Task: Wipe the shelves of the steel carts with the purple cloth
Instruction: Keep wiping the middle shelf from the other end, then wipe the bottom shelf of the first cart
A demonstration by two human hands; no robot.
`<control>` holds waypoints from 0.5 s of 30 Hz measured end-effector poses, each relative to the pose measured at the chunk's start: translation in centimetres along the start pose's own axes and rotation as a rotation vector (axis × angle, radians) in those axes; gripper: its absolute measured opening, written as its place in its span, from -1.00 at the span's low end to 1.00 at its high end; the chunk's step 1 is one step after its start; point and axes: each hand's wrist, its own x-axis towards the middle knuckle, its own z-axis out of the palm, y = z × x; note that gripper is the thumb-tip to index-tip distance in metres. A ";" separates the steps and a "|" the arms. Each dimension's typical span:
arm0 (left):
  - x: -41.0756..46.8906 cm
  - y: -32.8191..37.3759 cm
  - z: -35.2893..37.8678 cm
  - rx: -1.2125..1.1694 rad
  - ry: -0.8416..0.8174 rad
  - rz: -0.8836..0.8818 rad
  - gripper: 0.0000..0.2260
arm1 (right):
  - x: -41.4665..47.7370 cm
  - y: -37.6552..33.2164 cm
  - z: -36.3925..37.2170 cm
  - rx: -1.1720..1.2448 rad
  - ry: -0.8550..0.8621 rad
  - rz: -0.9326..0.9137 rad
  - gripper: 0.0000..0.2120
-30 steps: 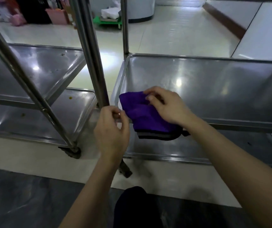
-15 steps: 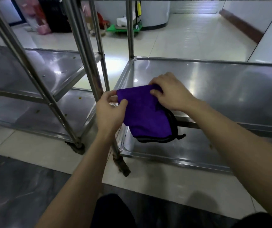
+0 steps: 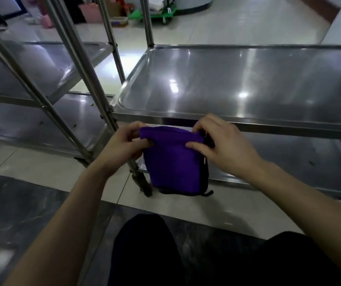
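Note:
The purple cloth [image 3: 173,162], edged in black, hangs folded in the air in front of the right steel cart. My left hand [image 3: 124,145] pinches its upper left corner and my right hand [image 3: 223,145] pinches its upper right corner. Just beyond the hands lies the right cart's middle shelf [image 3: 237,83], bare and shiny. The cart's bottom shelf [image 3: 289,162] shows below it, partly hidden by the cloth. A second steel cart stands to the left with its middle shelf [image 3: 33,67] and its bottom shelf [image 3: 62,120].
Slanted steel posts [image 3: 78,65] of both carts rise between the two carts. A caster [image 3: 144,186] sits on the pale tiled floor under the cloth. A green trolley [image 3: 155,15] and pink bags [image 3: 91,11] stand far back. My dark-clothed knees fill the bottom.
The cloth has come off the right cart's middle shelf and now hangs in front of it. My left hand has taken hold of its corner, so both hands hold it.

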 end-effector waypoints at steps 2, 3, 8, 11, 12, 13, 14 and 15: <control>1.2 -1.8 1.7 0.021 0.038 -0.068 -0.88 | -1.1 2.0 1.0 0.005 -0.073 0.026 -0.79; 1.9 -2.9 2.7 0.057 0.048 -0.089 -0.88 | -1.8 3.1 1.8 -0.004 -0.108 0.028 -0.82; 3.4 -7.9 7.2 0.159 0.041 -0.188 -0.86 | -6.1 8.2 6.7 0.001 -0.150 0.118 -0.86; 2.5 -9.1 7.2 0.154 0.021 -0.231 -0.86 | -7.1 9.3 8.3 0.022 -0.098 0.204 -0.84; 2.3 -9.3 6.8 0.164 0.030 -0.237 -0.87 | -6.8 9.3 8.8 0.028 -0.092 0.206 -0.84; 2.3 -9.4 6.3 0.182 0.037 -0.244 -0.89 | -6.3 9.1 9.2 0.029 -0.098 0.203 -0.84; 2.5 -9.5 5.7 0.209 0.034 -0.253 -0.91 | -5.7 9.0 9.5 0.032 -0.115 0.202 -0.83; 2.8 -9.5 5.1 0.242 0.024 -0.266 -0.94 | -5.1 8.9 9.9 0.036 -0.135 0.206 -0.83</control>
